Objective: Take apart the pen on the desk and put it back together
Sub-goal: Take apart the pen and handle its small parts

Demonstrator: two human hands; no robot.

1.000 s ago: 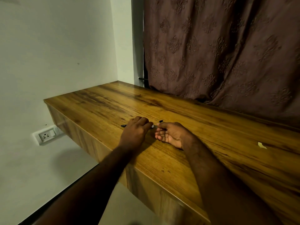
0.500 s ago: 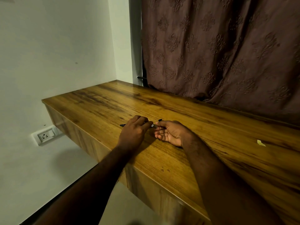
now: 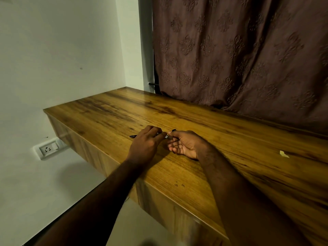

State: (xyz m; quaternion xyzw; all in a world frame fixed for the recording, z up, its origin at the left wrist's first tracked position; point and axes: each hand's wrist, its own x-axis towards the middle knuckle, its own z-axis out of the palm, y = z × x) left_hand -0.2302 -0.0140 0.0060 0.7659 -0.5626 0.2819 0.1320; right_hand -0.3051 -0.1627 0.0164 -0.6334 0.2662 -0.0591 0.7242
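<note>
A thin dark pen (image 3: 167,137) lies across the wooden desk (image 3: 230,139), held between both hands. My left hand (image 3: 146,143) covers its left part, fingers curled over the barrel; only the dark tip (image 3: 132,136) pokes out on the left. My right hand (image 3: 184,144), palm turned up, pinches the pen's right end between thumb and forefinger. A short silver section shows between the hands. A small black end (image 3: 173,129) sticks up above my right thumb.
A pale scrap of paper (image 3: 284,154) lies on the desk at the right. A brown patterned curtain (image 3: 239,54) hangs behind the desk. A white wall socket (image 3: 48,148) sits low on the left wall, under the desk's left edge.
Both hands keep their hold on the pen in the same spot. The view has shifted slightly; no part has visibly come away.
</note>
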